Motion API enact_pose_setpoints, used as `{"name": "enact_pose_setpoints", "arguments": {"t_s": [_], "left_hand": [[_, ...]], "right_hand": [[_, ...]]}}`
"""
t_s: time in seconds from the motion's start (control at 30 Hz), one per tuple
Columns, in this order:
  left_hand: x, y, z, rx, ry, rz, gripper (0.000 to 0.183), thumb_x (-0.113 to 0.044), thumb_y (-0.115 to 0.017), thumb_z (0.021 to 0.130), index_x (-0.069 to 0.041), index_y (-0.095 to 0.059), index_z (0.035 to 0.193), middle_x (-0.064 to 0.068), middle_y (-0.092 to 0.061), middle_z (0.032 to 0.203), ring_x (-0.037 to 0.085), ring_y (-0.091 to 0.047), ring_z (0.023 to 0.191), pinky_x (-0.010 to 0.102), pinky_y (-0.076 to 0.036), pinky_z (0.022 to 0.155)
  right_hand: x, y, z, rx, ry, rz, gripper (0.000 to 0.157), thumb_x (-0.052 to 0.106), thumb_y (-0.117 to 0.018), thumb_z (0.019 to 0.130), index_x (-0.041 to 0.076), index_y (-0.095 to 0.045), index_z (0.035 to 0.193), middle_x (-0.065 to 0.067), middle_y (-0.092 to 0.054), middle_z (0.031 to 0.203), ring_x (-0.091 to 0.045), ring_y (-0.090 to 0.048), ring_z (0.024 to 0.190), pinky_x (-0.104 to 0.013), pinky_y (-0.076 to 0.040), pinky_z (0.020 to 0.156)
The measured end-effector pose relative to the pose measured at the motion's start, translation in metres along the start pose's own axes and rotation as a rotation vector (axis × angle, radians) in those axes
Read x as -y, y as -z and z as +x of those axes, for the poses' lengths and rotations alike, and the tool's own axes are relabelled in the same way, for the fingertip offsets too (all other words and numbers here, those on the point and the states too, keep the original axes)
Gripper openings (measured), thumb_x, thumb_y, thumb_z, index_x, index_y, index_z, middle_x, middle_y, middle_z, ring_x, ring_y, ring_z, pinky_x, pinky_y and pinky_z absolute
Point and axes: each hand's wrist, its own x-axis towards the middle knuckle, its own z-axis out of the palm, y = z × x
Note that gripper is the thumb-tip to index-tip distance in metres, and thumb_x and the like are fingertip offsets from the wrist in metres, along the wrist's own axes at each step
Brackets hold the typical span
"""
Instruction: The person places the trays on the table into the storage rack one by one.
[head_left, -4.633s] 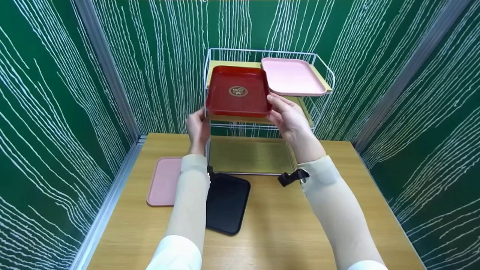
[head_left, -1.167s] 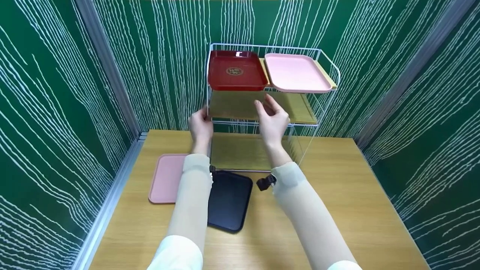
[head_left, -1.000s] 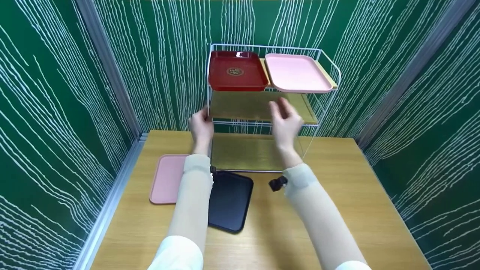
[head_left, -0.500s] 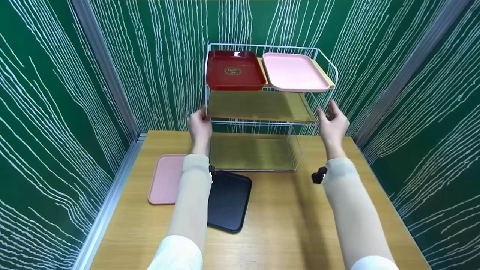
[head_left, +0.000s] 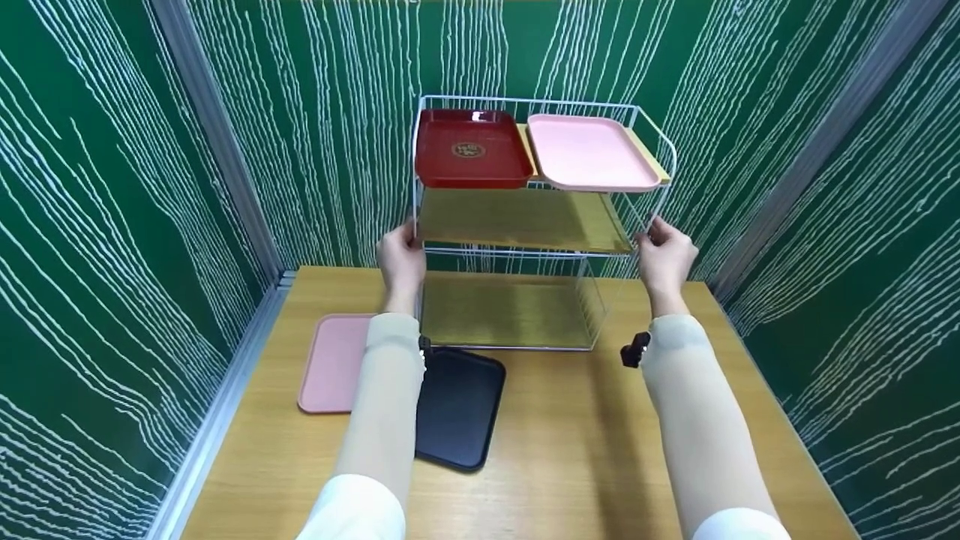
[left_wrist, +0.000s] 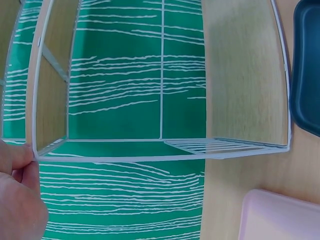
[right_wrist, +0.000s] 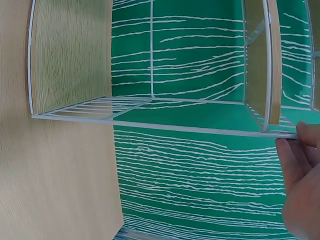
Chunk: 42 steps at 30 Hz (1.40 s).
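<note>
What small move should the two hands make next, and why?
Probably a gentle, level shift of the rack: the left hand and the right hand hold its opposite sides, while the red tray and upper pink tray rest on top, where tilting might slide them.

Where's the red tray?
In the head view, the red tray is on the top shelf of the rack, at the left, beside a pink tray.

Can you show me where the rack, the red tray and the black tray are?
Rack (head_left: 517, 217): head view, on its middle shelf.
Red tray (head_left: 469, 150): head view, on its gold emblem.
Black tray (head_left: 459, 409): head view, on its flat inside.
</note>
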Motion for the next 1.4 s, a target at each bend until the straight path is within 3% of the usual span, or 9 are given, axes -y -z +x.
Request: {"name": "enact_pose_setpoints", "arguments": {"t_s": [0.23,0.43,0.57,0.67,0.8,0.97,1.1,1.23,1.4], "left_hand": [[-0.002,0.0,0.001,-0.009,-0.018,0.01,0.013,0.003,-0.064,0.104,0.002,-0.076,0.1,0.009,-0.065,0.085,0.022,-0.055,0.077,0.033,-0.04,0.066],[-0.001,0.004,0.001,-0.022,-0.02,0.069,0.012,0.003,-0.064,0.101,0.001,-0.076,0.098,0.009,-0.066,0.085,0.023,-0.053,0.078,0.034,-0.04,0.068],[0.002,0.006,0.001,-0.018,-0.014,0.093,0.013,0.002,-0.064,0.102,-0.001,-0.075,0.097,0.009,-0.067,0.084,0.022,-0.054,0.076,0.034,-0.04,0.065],[0.003,0.008,0.001,-0.011,-0.002,0.074,0.014,0.002,-0.063,0.102,-0.001,-0.076,0.099,0.01,-0.068,0.087,0.022,-0.055,0.077,0.033,-0.04,0.065],[0.001,0.012,0.002,0.035,0.047,-0.072,0.016,0.001,-0.062,0.106,0.001,-0.077,0.11,0.012,-0.069,0.096,0.022,-0.057,0.081,0.031,-0.042,0.066],[0.002,0.018,0.003,0.099,0.047,-0.166,0.023,0.002,-0.061,0.106,0.002,-0.075,0.124,0.017,-0.075,0.117,0.025,-0.065,0.1,0.034,-0.056,0.089],[0.005,0.022,-0.001,0.138,-0.003,-0.164,0.031,0.003,-0.065,0.104,0.002,-0.071,0.135,0.018,-0.072,0.134,0.029,-0.068,0.121,0.043,-0.053,0.108],[0.011,0.023,-0.01,0.157,-0.045,-0.16,0.045,0.001,-0.069,0.102,0.0,-0.062,0.147,0.017,-0.064,0.147,0.029,-0.063,0.134,0.04,-0.05,0.112],[0.025,0.024,-0.026,0.13,-0.063,-0.174,0.052,0.003,-0.074,0.096,0.007,-0.059,0.145,0.022,-0.061,0.146,0.035,-0.062,0.134,0.04,-0.051,0.111]], "right_hand": [[0.003,0.004,0.002,0.016,-0.016,-0.03,0.036,0.011,-0.062,0.107,0.012,-0.071,0.142,-0.011,-0.075,0.131,-0.02,-0.068,0.113,-0.033,-0.056,0.096],[0.005,0.002,0.001,0.027,-0.024,-0.056,0.031,0.012,-0.061,0.106,0.01,-0.076,0.134,-0.012,-0.078,0.122,-0.02,-0.07,0.1,-0.026,-0.054,0.08],[0.006,-0.001,0.001,0.049,-0.063,-0.034,0.033,0.011,-0.061,0.106,0.011,-0.076,0.135,-0.013,-0.077,0.125,-0.02,-0.068,0.101,-0.027,-0.055,0.08],[0.007,-0.003,0.002,0.047,-0.069,-0.033,0.032,0.01,-0.063,0.105,0.01,-0.076,0.134,-0.013,-0.077,0.126,-0.021,-0.068,0.104,-0.03,-0.056,0.085],[0.007,-0.006,0.003,0.026,-0.052,-0.043,0.031,0.009,-0.063,0.104,0.009,-0.077,0.132,-0.012,-0.077,0.124,-0.021,-0.068,0.105,-0.034,-0.056,0.091],[0.004,-0.007,0.002,0.022,-0.036,-0.047,0.031,0.008,-0.061,0.105,0.007,-0.077,0.131,-0.015,-0.076,0.124,-0.024,-0.066,0.104,-0.037,-0.055,0.092],[0.001,-0.006,-0.001,0.02,-0.036,-0.05,0.031,0.008,-0.06,0.105,0.006,-0.076,0.132,-0.016,-0.076,0.125,-0.025,-0.066,0.105,-0.039,-0.055,0.094],[-0.001,-0.005,-0.003,0.003,-0.035,-0.048,0.03,0.007,-0.061,0.105,0.006,-0.077,0.13,-0.016,-0.076,0.124,-0.025,-0.067,0.105,-0.04,-0.055,0.094],[-0.003,-0.004,-0.002,-0.053,0.009,-0.09,0.03,0.006,-0.064,0.1,0.006,-0.078,0.127,-0.015,-0.078,0.118,-0.026,-0.07,0.106,-0.04,-0.055,0.093]]}}
